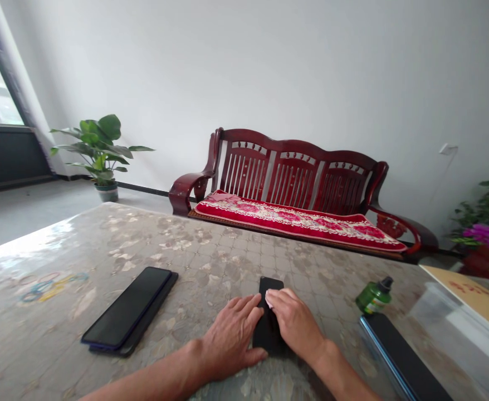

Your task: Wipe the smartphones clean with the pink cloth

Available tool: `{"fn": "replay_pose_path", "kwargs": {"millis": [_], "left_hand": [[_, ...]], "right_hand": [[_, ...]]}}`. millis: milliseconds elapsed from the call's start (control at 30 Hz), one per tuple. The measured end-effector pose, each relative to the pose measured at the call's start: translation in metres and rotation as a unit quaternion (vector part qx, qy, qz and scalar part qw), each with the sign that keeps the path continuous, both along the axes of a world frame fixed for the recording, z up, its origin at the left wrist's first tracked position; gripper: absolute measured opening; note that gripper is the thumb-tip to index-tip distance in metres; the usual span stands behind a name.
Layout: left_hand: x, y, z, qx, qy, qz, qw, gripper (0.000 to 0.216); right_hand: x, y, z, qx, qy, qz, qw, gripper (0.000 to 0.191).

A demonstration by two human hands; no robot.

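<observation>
A black phone [268, 334] lies flat on the patterned table, its long side pointing away from me. My left hand [236, 334] rests along its left side, fingertips against the upper edge and thumb on the lower end, holding it in place. Over the phone's right side, my right hand [292, 317] is closed, fingers bent and pressed down on the screen. A small bit of white material, perhaps tissue [268, 298], shows at its fingertips; most of it is hidden under the hand.
Two dark stacked phones [130, 309] lie at left, near coloured rubber bands [52, 287]. On the right are a green bottle [373, 295], another phone [403, 356] and a clear plastic box [457, 328] with a tan board [474, 295]. A wooden bench [294, 172] stands beyond the table.
</observation>
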State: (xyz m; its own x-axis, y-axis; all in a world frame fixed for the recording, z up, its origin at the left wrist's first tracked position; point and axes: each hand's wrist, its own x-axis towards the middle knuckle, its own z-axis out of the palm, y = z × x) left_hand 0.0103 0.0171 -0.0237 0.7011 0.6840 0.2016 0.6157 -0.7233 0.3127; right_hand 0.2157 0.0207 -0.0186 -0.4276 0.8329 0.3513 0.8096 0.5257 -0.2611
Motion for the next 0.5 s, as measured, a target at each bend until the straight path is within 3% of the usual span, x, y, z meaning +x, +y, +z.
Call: {"fn": "replay_pose_path", "kwargs": {"millis": [233,500], "left_hand": [[-0.001,0.001,0.003,0.011,0.011,0.0,1.0,0.06],[0.001,0.002,0.006,0.023,0.007,-0.008,1.0,0.051]], "right_hand": [[-0.007,0.034,0.001,0.007,-0.035,-0.05,0.998,0.037],[-0.003,0.015,-0.001,0.007,-0.041,-0.018,0.999,0.032]]}}
